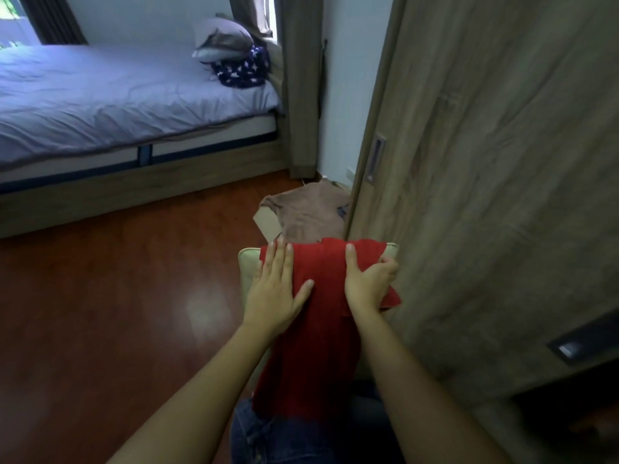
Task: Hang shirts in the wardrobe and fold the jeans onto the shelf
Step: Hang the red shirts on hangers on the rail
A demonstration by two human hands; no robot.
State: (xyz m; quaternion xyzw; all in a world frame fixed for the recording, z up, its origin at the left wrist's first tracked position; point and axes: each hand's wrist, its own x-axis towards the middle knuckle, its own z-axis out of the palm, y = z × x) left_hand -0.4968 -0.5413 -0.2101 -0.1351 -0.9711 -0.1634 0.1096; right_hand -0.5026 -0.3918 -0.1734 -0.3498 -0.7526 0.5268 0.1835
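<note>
A red garment (pixel 315 329) lies stretched over a pale cushioned seat (pixel 249 262) and hangs down toward my lap. My left hand (pixel 276 289) lies flat on its left side, fingers spread. My right hand (pixel 366 279) grips the garment's upper right part, with cloth bunched under the fingers. Blue jeans (pixel 268 437) show at the bottom of the view, on my legs. The wooden wardrobe door (pixel 485 162) stands right beside the seat, its recessed handle (pixel 375 159) facing me.
A brown garment (pixel 308 212) lies over a cardboard box (pixel 266 221) behind the seat. A bed (pixel 117 95) with a grey cover, pillow (pixel 224 40) and star-patterned cloth (pixel 243 68) fills the upper left. Glossy wooden floor (pixel 117 313) spreads on the left. A dark drawer handle (pixel 569 348) sits lower right.
</note>
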